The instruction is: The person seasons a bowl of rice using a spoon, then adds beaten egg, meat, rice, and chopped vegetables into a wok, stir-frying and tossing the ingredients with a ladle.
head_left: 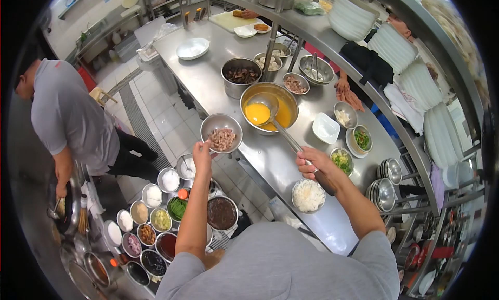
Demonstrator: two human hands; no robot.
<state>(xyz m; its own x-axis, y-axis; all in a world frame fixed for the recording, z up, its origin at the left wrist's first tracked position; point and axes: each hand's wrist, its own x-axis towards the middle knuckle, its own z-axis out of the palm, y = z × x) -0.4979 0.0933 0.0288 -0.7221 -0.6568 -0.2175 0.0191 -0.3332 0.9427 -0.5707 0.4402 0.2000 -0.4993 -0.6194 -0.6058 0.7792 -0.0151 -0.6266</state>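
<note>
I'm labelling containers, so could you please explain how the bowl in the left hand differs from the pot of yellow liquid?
The bowl is held in the left hand; the pot stands on the counter. The bowl contains chopped meat; the pot contains yellow liquid. The bowl is smaller than the pot. Both are round, open-topped and metal.
</note>
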